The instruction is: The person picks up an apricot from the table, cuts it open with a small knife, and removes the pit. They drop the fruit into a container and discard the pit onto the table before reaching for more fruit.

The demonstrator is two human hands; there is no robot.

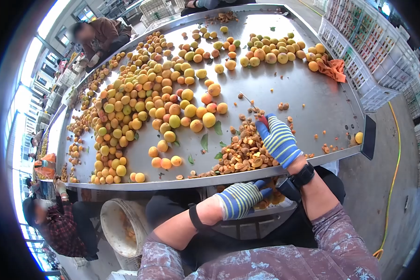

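Fingers on the right hand are wrapped snugly round a red-handled tool just right of the middle of the frame. Left hand is lower down, below the near rim, fingers loosely stretched toward the right; can't tell if they've got hold of anything.

Going big to small: the metal table fills most of the view, and I'd use the bare stretch right of centre as elbow room. The big pile of whole fruit sprawls over the left half, so I'd probably work from its nearest edge instead of digging into the middle and sending stuff rolling. The heap of stones and scraps sits at bottom centre, right beside the right hand, and honestly it'd be smart not to let it spread toward the good fruit. The red-handled tool has its thin shaft aimed up and left, away from the left hand. I'd stick with that angle, since those gloves look like thin knit. Last, smallest bits: a few loose leaves left of the heap, worth flicking aside imo.
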